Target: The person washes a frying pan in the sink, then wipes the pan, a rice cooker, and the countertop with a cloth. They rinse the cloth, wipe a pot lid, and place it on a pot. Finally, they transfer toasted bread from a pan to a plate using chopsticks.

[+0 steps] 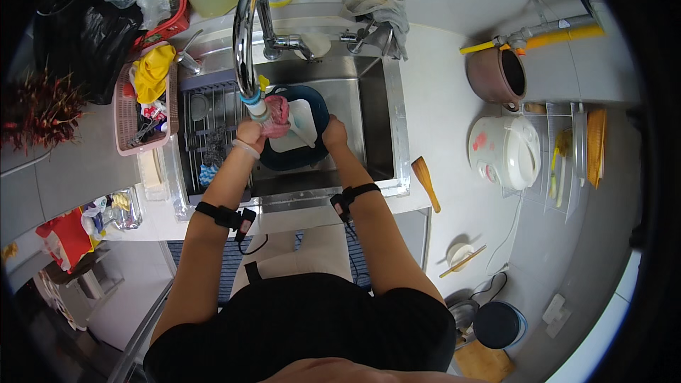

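A dark blue plastic basin (298, 160) sits in the stainless steel sink (372, 133). My right hand (334, 134) grips its right rim. At the opposite rim is my left hand (251, 134), its fingers partly hidden by the faucet head and a pink cloth (276, 117); it appears to hold the basin's edge. The cloth lies bunched over that side. Inside the basin is a white container (284, 143), with a pale, long-handled thing (303, 133) across it, perhaps a spoon. The chrome gooseneck faucet (243, 37) arches over the basin's left side, its head just above my left hand.
A drying rack (207, 77) spans the sink's left part. Left of it stands a pink plastic basket (173, 90) with a yellow cloth. A grey rag (380, 13) hangs behind the sink. On the right counter are a wooden spatula (425, 183), a rice cooker (500, 151) and a brown pot (487, 77).
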Available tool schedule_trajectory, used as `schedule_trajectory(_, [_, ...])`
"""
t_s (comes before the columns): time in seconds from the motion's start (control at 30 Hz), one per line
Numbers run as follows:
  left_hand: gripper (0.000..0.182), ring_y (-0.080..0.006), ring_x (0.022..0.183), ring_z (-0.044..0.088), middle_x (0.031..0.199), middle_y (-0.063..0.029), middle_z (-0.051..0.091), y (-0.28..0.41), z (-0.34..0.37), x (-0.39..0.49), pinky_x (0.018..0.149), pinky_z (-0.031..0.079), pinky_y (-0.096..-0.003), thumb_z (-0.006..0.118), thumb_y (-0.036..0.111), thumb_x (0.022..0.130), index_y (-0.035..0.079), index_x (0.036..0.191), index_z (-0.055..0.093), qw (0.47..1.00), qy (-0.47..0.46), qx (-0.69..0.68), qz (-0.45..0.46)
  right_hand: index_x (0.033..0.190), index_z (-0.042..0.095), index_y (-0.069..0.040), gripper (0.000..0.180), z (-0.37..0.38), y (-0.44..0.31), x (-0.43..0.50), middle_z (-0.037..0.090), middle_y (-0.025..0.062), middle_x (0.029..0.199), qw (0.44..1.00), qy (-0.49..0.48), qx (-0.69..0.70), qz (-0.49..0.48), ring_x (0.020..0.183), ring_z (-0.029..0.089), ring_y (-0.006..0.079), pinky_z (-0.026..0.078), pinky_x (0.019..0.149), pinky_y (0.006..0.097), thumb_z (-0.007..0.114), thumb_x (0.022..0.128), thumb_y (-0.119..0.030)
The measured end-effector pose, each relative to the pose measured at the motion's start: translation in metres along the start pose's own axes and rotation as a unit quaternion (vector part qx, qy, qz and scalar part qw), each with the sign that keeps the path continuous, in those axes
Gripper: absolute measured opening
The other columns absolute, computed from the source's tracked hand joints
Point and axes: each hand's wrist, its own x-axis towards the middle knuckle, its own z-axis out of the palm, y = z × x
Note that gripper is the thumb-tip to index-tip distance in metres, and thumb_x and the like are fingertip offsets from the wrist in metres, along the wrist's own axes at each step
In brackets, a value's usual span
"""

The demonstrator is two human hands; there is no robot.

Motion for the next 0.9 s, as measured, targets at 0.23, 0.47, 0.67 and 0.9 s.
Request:
schedule_trajectory(0.23, [0.038, -0.0210, 0.107, 0.061, 0.124, -0.0063, 0.060, -0.006, 0.013, -0.010, 0.093, 0.048, -0.0341, 0.056, 0.024, 0.097, 0.007, 0.130, 0.051, 0.999, 0.006, -0.048, -0.018, 0.133, 0.050, -0.004, 0.057, 0.014, -0.075, -0.020, 0.057, 0.0144, 0.128, 0.884, -0.103, 0.455, 0.030, 0.116, 0.056, 0.0292, 0.045, 0.099, 0.0391, 0.069, 0.087, -0.032])
schedule_trajectory(0.47, [0.024, -0.0159, 0.087, 0.063, 0.095, -0.0053, 0.067, 0.004, 0.007, -0.033, 0.081, 0.050, -0.0330, 0.051, 0.023, 0.098, 0.008, 0.113, 0.061, 0.975, 0.090, 0.194, 0.058, 0.123, 0.058, 0.000, 0.028, 0.013, -0.097, -0.031, 0.067, 0.0096, 0.109, 0.746, -0.154, 0.646, 0.050, 0.095, 0.066, 0.0193, 0.055, 0.078, 0.0301, 0.054, 0.097, -0.011])
schedule_trajectory(0.67, [0.027, -0.0223, 0.090, 0.062, 0.100, -0.0072, 0.064, -0.001, -0.010, -0.018, 0.085, 0.049, -0.0461, 0.048, 0.033, 0.098, 0.013, 0.112, 0.059, 0.980, 0.147, 0.017, -0.133, 0.124, 0.057, -0.002, 0.033, 0.018, -0.106, -0.026, 0.067, 0.0087, 0.109, 0.698, -0.182, 0.685, 0.102, 0.092, 0.065, 0.0164, 0.052, 0.080, 0.0287, 0.062, 0.092, -0.007])
schedule_trajectory(0.9, [0.033, -0.0265, 0.109, 0.057, 0.118, -0.0067, 0.060, -0.062, -0.034, 0.036, 0.100, 0.043, -0.0443, 0.048, 0.034, 0.098, 0.012, 0.121, 0.055, 0.957, -0.103, -0.242, -0.119, 0.121, 0.058, -0.004, 0.039, 0.036, -0.140, -0.063, 0.068, 0.0161, 0.106, 0.911, 0.233, 0.221, -0.258, 0.092, 0.066, 0.0277, 0.051, 0.081, 0.0341, 0.060, 0.083, -0.003])
